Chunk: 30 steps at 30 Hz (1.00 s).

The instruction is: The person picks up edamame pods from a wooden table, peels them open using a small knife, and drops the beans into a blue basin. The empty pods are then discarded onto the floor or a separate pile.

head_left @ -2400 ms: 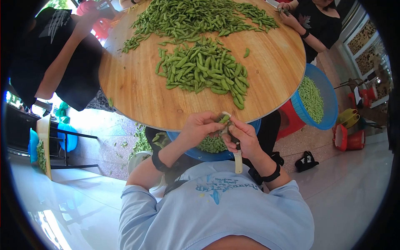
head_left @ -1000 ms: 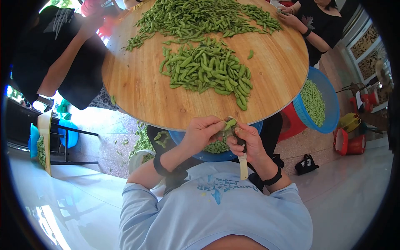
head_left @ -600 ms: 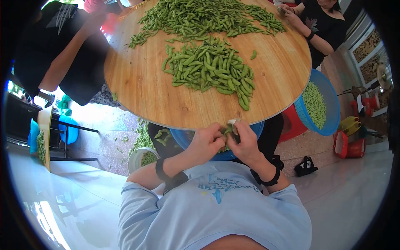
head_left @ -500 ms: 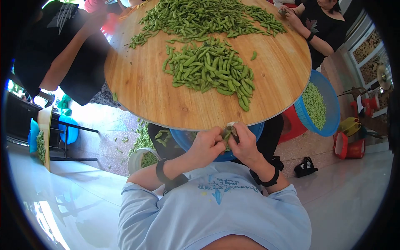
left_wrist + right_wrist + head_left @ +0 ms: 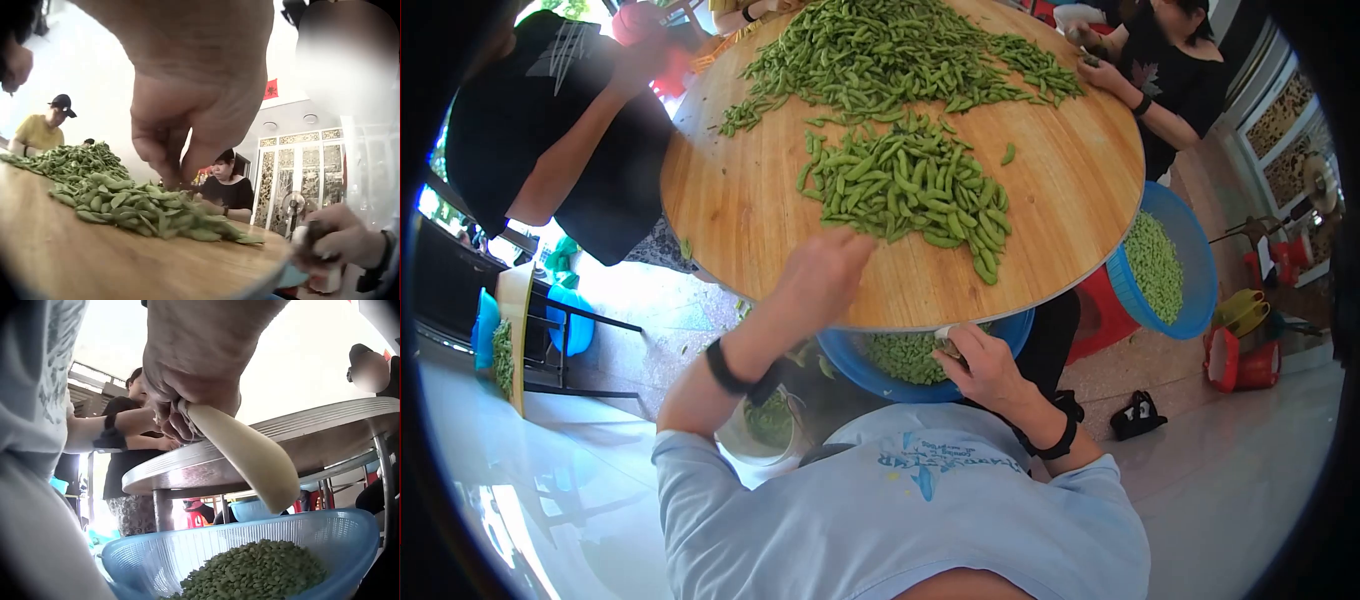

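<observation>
My left hand (image 5: 820,282) is over the table at the near left edge of the smaller pile of green soybean pods (image 5: 905,185). In the left wrist view its bent fingers and thumb point down, tips right at the pods (image 5: 150,209); no pod shows between them. My right hand (image 5: 985,368) is at the table's near edge, above a blue basket (image 5: 855,372) of shelled beans (image 5: 905,358). It grips a tool with a flat cream handle (image 5: 250,459), which sticks out below the fist in the right wrist view. The tool's other end is hidden in the hand.
The round wooden table (image 5: 750,230) also bears a larger pod heap (image 5: 880,60). Another blue basket of beans (image 5: 1155,270) stands at its right. A white bucket (image 5: 765,430) is by my left leg. Other people sit or stand around the table.
My left hand has left the right hand, where both were working on a pod, and moved forward and left to the pods. The right hand stays near the table edge with the tool.
</observation>
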Each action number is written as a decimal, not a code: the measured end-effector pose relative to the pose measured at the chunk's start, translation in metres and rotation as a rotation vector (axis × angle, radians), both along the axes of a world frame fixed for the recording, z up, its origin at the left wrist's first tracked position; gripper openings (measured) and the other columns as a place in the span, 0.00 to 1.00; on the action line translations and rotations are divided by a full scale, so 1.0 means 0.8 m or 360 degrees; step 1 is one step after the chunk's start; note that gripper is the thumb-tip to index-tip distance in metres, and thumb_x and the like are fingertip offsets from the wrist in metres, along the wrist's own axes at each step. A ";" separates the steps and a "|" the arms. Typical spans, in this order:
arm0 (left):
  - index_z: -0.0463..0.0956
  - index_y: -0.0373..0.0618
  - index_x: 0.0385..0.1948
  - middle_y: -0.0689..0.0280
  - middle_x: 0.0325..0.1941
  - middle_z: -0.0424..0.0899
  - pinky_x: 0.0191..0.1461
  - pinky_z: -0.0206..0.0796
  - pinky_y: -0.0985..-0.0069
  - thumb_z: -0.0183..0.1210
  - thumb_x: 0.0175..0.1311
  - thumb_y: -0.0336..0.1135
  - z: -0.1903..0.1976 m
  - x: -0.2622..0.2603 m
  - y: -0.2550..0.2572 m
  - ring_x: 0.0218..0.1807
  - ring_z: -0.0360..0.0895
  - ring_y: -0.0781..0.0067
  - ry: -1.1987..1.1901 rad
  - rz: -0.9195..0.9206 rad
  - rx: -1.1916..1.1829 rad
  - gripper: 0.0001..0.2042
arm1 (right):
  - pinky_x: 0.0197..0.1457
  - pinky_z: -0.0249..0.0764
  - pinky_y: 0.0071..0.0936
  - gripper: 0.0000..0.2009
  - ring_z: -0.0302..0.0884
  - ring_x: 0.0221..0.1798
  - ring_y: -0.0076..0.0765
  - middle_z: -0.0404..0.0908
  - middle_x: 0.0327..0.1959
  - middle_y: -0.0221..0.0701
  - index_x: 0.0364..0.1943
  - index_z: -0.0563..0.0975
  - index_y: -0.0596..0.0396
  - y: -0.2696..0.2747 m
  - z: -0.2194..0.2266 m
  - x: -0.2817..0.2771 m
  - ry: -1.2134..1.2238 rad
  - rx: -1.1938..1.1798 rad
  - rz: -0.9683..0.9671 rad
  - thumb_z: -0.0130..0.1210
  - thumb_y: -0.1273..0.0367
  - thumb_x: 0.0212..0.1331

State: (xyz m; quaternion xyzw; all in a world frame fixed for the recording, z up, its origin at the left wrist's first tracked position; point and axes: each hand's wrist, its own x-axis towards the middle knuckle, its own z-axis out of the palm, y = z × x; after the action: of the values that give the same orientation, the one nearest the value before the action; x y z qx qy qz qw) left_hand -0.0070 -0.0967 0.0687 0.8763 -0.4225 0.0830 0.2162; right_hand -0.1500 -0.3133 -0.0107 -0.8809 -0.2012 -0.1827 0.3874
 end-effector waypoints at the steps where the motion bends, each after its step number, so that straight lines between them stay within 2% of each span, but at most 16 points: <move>1: 0.75 0.41 0.38 0.53 0.31 0.74 0.36 0.67 0.58 0.54 0.55 0.24 -0.005 0.025 -0.018 0.35 0.75 0.48 -0.0074 -0.0032 -0.0171 0.09 | 0.28 0.71 0.31 0.12 0.75 0.27 0.43 0.74 0.28 0.40 0.38 0.72 0.63 0.001 0.002 0.001 0.0081 0.0135 0.0017 0.60 0.77 0.50; 2: 0.75 0.41 0.38 0.54 0.32 0.74 0.38 0.67 0.58 0.54 0.55 0.24 -0.010 0.049 -0.036 0.37 0.74 0.49 -0.0150 -0.0042 -0.0244 0.09 | 0.29 0.72 0.31 0.12 0.75 0.27 0.43 0.75 0.28 0.41 0.40 0.72 0.64 0.000 0.003 0.001 0.0168 0.0269 0.0041 0.60 0.77 0.51; 3: 0.76 0.41 0.39 0.55 0.34 0.74 0.39 0.67 0.59 0.54 0.55 0.23 -0.016 0.069 -0.051 0.39 0.74 0.49 -0.0225 -0.0044 -0.0315 0.10 | 0.29 0.71 0.28 0.15 0.75 0.27 0.35 0.75 0.28 0.40 0.47 0.72 0.66 -0.003 0.002 0.001 0.0192 0.0289 0.0079 0.58 0.77 0.54; 4: 0.76 0.41 0.39 0.55 0.34 0.74 0.39 0.67 0.59 0.54 0.55 0.23 -0.023 0.085 -0.062 0.39 0.74 0.49 -0.0228 -0.0023 -0.0331 0.10 | 0.29 0.71 0.28 0.15 0.75 0.27 0.35 0.75 0.28 0.40 0.47 0.72 0.66 -0.005 0.002 -0.001 0.0192 0.0271 0.0098 0.58 0.77 0.54; 6: 0.76 0.42 0.35 0.58 0.36 0.74 0.44 0.68 0.63 0.54 0.51 0.23 -0.034 0.106 -0.075 0.43 0.73 0.53 -0.0319 -0.0015 -0.0120 0.09 | 0.28 0.70 0.25 0.17 0.73 0.26 0.27 0.74 0.27 0.34 0.52 0.71 0.67 -0.008 0.001 -0.004 0.0488 0.0513 0.0119 0.54 0.76 0.58; 7: 0.76 0.42 0.35 0.58 0.36 0.74 0.44 0.68 0.63 0.54 0.51 0.23 -0.041 0.109 -0.076 0.43 0.73 0.53 -0.0324 -0.0012 -0.0118 0.09 | 0.28 0.70 0.25 0.17 0.73 0.26 0.27 0.74 0.27 0.34 0.52 0.71 0.67 -0.010 0.001 -0.004 0.0484 0.0514 0.0123 0.54 0.76 0.58; 9: 0.77 0.43 0.37 0.59 0.39 0.73 0.47 0.68 0.64 0.55 0.50 0.23 -0.044 0.113 -0.080 0.46 0.71 0.54 -0.0320 -0.0034 -0.0281 0.11 | 0.26 0.66 0.20 0.18 0.69 0.24 0.21 0.73 0.27 0.30 0.57 0.68 0.65 -0.013 0.000 -0.006 0.0834 0.0989 0.0164 0.48 0.75 0.63; 10: 0.77 0.43 0.37 0.59 0.39 0.73 0.47 0.68 0.64 0.55 0.50 0.23 -0.042 0.111 -0.081 0.46 0.71 0.54 -0.0324 -0.0051 -0.0272 0.11 | 0.26 0.66 0.20 0.18 0.69 0.24 0.21 0.73 0.27 0.30 0.57 0.68 0.65 -0.014 0.002 -0.005 0.0823 0.1003 0.0154 0.48 0.75 0.63; 12: 0.75 0.40 0.39 0.62 0.36 0.76 0.40 0.67 0.72 0.58 0.54 0.22 -0.038 0.090 -0.079 0.40 0.75 0.63 -0.0314 -0.0034 -0.0605 0.10 | 0.23 0.63 0.17 0.19 0.66 0.21 0.21 0.73 0.28 0.29 0.60 0.65 0.64 -0.015 0.009 -0.002 0.1037 0.1431 0.0149 0.42 0.72 0.67; 13: 0.75 0.40 0.39 0.62 0.36 0.76 0.40 0.67 0.72 0.58 0.54 0.22 -0.031 0.071 -0.077 0.40 0.75 0.63 -0.0300 -0.0060 -0.0585 0.10 | 0.23 0.63 0.17 0.19 0.66 0.21 0.21 0.73 0.28 0.29 0.60 0.65 0.64 -0.016 0.010 0.000 0.1033 0.1462 0.0128 0.42 0.72 0.67; 15: 0.75 0.39 0.38 0.67 0.30 0.79 0.32 0.66 0.79 0.61 0.58 0.26 -0.014 0.027 -0.072 0.32 0.76 0.77 0.0838 0.0045 -0.0815 0.08 | 0.21 0.61 0.16 0.20 0.63 0.20 0.20 0.72 0.28 0.31 0.63 0.62 0.60 -0.021 0.013 0.006 0.1008 0.1772 0.0238 0.39 0.71 0.68; 16: 0.75 0.39 0.38 0.67 0.30 0.79 0.32 0.66 0.79 0.61 0.58 0.26 -0.011 0.006 -0.070 0.32 0.76 0.77 0.0847 0.0030 -0.0803 0.08 | 0.21 0.61 0.16 0.20 0.63 0.20 0.20 0.72 0.28 0.31 0.63 0.62 0.60 -0.020 0.017 0.008 0.1001 0.1786 0.0221 0.39 0.71 0.68; 18: 0.76 0.37 0.38 0.71 0.24 0.79 0.27 0.63 0.84 0.61 0.60 0.28 -0.012 -0.032 -0.067 0.26 0.74 0.85 0.1602 -0.0151 -0.1079 0.08 | 0.20 0.61 0.16 0.22 0.64 0.22 0.21 0.72 0.29 0.35 0.65 0.61 0.58 -0.013 0.025 0.009 0.1053 0.2171 0.0259 0.41 0.70 0.68; 21: 0.78 0.37 0.36 0.69 0.24 0.79 0.26 0.62 0.86 0.61 0.60 0.27 -0.030 -0.058 -0.063 0.26 0.74 0.86 0.1937 -0.0128 -0.1079 0.06 | 0.20 0.62 0.16 0.21 0.64 0.21 0.21 0.71 0.29 0.33 0.64 0.61 0.58 -0.007 0.034 0.007 0.1267 0.2326 0.0400 0.40 0.70 0.68; 24: 0.78 0.37 0.36 0.71 0.24 0.79 0.27 0.62 0.87 0.61 0.60 0.28 -0.042 -0.060 -0.060 0.27 0.73 0.87 0.2106 -0.0032 -0.1073 0.06 | 0.20 0.62 0.16 0.21 0.64 0.22 0.22 0.71 0.31 0.33 0.65 0.61 0.58 -0.005 0.028 0.005 0.1321 0.2348 0.0544 0.40 0.70 0.68; 30: 0.78 0.37 0.35 0.71 0.24 0.79 0.27 0.62 0.87 0.61 0.60 0.27 -0.048 -0.060 -0.055 0.26 0.73 0.86 0.2069 -0.0044 -0.1071 0.05 | 0.19 0.62 0.16 0.22 0.62 0.21 0.21 0.70 0.28 0.34 0.66 0.59 0.60 -0.003 0.027 0.001 0.1316 0.2288 0.0530 0.41 0.69 0.69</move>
State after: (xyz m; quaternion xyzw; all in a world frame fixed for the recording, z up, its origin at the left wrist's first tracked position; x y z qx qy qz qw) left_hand -0.0554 -0.1409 0.0302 0.6293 -0.1714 -0.3312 0.6818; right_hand -0.1490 -0.3154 0.0108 -0.3750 -0.0053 0.1301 0.9178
